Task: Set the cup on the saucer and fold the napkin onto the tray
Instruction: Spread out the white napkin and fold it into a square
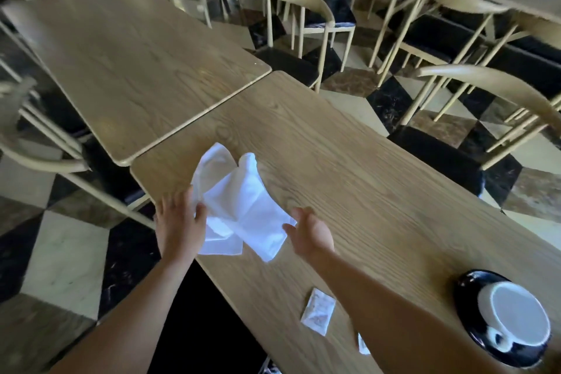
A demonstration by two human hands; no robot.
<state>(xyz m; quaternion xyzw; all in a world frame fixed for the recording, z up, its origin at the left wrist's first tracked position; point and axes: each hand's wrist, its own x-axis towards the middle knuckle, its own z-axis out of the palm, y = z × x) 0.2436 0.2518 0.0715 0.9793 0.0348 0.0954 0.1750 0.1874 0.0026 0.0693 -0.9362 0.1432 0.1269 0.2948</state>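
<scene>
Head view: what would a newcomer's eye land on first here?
The white napkin, rumpled near the table's near-left edge, stands out most. The left hand grips its left side, while the right hand is open at its right corner. Next comes the white cup, sitting on a black saucer at far right, with a small packet between.
</scene>
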